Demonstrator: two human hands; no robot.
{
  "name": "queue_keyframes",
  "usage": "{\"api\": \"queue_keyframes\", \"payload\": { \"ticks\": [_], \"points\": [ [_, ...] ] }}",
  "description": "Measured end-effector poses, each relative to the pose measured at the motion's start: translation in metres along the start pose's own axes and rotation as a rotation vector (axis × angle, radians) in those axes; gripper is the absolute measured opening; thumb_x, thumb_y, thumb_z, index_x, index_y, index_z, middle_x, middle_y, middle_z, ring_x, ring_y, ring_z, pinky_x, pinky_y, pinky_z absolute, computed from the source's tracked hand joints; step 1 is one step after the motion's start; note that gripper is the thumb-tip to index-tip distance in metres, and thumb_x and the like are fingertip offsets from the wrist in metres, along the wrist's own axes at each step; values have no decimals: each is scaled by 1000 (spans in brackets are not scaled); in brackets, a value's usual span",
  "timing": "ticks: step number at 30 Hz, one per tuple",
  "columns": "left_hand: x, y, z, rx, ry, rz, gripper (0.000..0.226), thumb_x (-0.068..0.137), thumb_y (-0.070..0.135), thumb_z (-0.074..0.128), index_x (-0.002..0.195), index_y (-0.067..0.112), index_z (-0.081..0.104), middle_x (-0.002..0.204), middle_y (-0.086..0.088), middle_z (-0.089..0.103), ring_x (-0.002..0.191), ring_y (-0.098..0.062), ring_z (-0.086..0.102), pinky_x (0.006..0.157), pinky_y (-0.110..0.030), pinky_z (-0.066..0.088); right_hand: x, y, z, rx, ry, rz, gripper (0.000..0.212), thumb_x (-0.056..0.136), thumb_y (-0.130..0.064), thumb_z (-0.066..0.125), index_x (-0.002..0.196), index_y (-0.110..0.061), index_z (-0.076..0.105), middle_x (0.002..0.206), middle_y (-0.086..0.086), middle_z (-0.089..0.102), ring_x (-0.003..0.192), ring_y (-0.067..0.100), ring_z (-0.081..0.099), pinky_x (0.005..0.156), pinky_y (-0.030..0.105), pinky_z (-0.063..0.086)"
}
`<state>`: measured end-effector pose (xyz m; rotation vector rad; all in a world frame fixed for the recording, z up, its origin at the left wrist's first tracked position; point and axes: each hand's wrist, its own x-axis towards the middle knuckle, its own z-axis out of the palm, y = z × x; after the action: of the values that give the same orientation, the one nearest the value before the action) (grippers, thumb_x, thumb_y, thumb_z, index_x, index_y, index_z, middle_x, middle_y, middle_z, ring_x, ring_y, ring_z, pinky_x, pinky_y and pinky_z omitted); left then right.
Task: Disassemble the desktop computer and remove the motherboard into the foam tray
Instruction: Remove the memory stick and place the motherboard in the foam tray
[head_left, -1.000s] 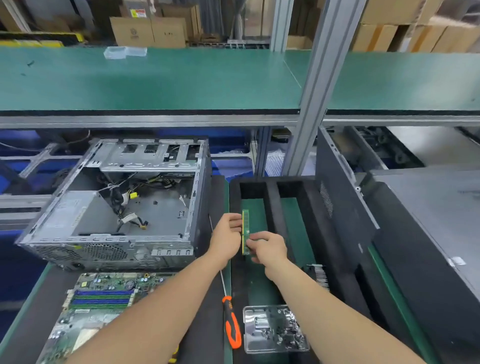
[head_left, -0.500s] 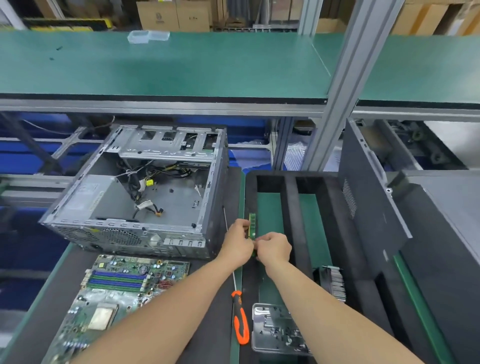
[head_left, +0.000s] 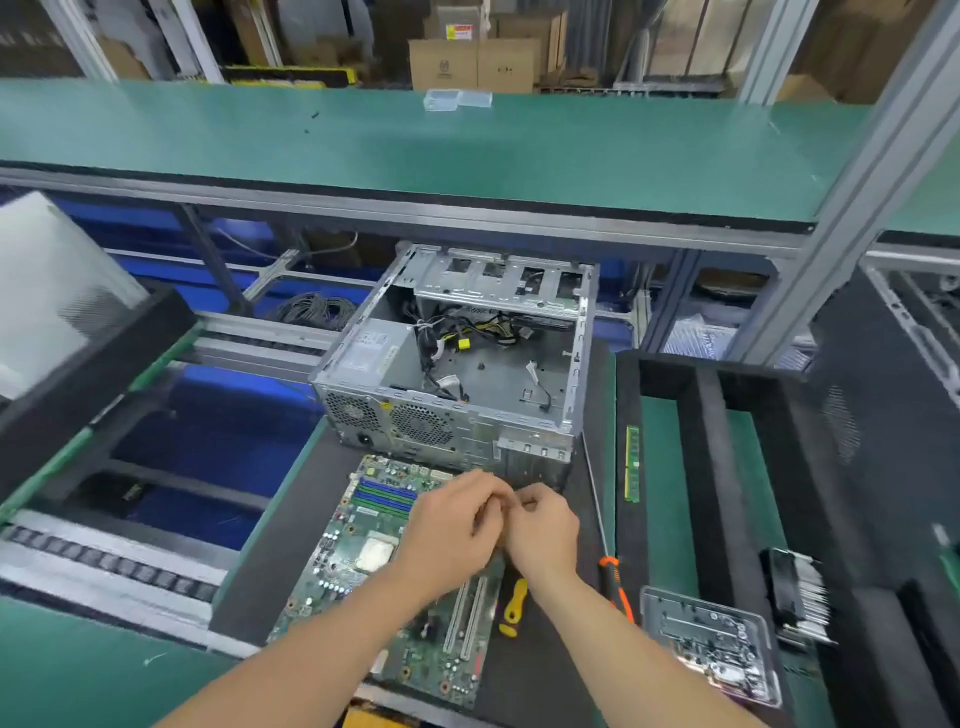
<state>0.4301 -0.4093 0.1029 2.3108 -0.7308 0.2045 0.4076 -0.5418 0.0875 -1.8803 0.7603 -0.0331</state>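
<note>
The green motherboard (head_left: 363, 561) lies flat on the black mat, in front of the open, gutted computer case (head_left: 467, 426). My left hand (head_left: 452, 525) and right hand (head_left: 543, 530) hover together over the board's right part. Their fingers are curled and their fingertips meet; I see nothing held between them. The black foam tray (head_left: 696, 467) stands to the right. A green memory stick (head_left: 631, 462) stands on edge in its leftmost slot.
An orange-handled screwdriver (head_left: 615, 587) lies between board and tray, and a yellow-handled tool (head_left: 514, 608) lies beside the board. A clear box of screws (head_left: 711, 644) and a finned heatsink (head_left: 800, 592) sit at the tray's near end. A black side panel (head_left: 872, 415) leans at the right.
Both hands let go of the memory stick, left it standing in the foam tray, and moved left to above the motherboard. My view swung left.
</note>
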Motion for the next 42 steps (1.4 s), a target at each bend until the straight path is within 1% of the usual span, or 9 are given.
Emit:
{"api": "queue_keyframes", "payload": {
  "ticks": [4, 6, 10, 13, 21, 29, 32, 37, 42],
  "points": [
    [-19, -70, -45, 65, 202, -340, 19, 93, 19, 58, 98, 35, 68, 93, 23, 62, 86, -2, 53, 79, -30, 50, -21, -12, 46, -61, -7, -101, 7, 95, -26, 64, 91, -22, 67, 85, -7, 68, 80, 11, 62, 66, 29, 44],
    [-21, -102, -61, 70, 280, -522, 19, 91, 14, 66, 106, 25, 68, 104, 7, 63, 96, -14, 53, 92, -40, 47, -24, -14, 62, -97, 24, -162, 4, 94, -22, 67, 96, -18, 66, 91, -2, 65, 83, 14, 61, 68, 27, 44],
    [-24, -137, -68, -26, 191, -757, 42, 90, 27, 74, 125, 9, 61, 120, -9, 55, 112, -29, 55, 101, -41, 41, -25, -8, 85, -262, 118, -189, 22, 92, -30, 72, 107, -14, 68, 109, 1, 56, 97, 18, 57, 87, 31, 48],
    [-23, -147, -61, -70, 118, -722, 39, 92, 27, 72, 124, 7, 61, 119, -9, 56, 112, -28, 54, 100, -39, 42, -26, -6, 97, -292, 185, -179, 31, 88, -37, 76, 105, -13, 68, 113, 2, 50, 101, 24, 59, 91, 35, 50],
    [-28, -153, -53, -87, 153, -688, 8, 97, 26, 69, 93, 24, 62, 107, 1, 53, 96, -20, 52, 95, -44, 36, -31, -4, 115, -357, 357, -163, 20, 85, -37, 80, 90, -20, 72, 101, -4, 53, 94, 21, 57, 89, 39, 49],
    [-30, -160, -50, -146, 177, -651, 2, 97, 22, 71, 97, 20, 71, 109, 7, 55, 104, -19, 52, 91, -37, 26, -31, 1, 125, -334, 385, -170, 13, 88, -25, 79, 85, -18, 68, 100, -3, 53, 90, 23, 56, 86, 34, 27],
    [-30, -162, -49, -146, 160, -645, 3, 98, 23, 69, 100, 22, 69, 109, 8, 53, 106, -21, 53, 90, -36, 23, -32, -1, 122, -311, 356, -157, 15, 89, -27, 79, 88, -17, 68, 102, -2, 53, 91, 25, 57, 91, 38, 33],
    [-34, -160, -49, 44, 44, -542, 35, 98, 32, 65, 132, 28, 56, 127, 2, 50, 114, -22, 54, 99, -49, 35, -53, 2, 120, -493, 313, -323, 39, 83, -45, 71, 111, -20, 58, 117, 0, 49, 113, 23, 50, 96, 41, 40],
    [-56, -158, -49, 284, -71, -270, 63, 95, 51, 60, 151, 31, 39, 156, 2, 39, 139, -18, 43, 110, -45, 32, -76, 24, 128, -710, 132, -487, 57, 77, -66, 53, 118, -27, 54, 159, 3, 25, 141, 23, 22, 118, 49, 32]
  ]
}}
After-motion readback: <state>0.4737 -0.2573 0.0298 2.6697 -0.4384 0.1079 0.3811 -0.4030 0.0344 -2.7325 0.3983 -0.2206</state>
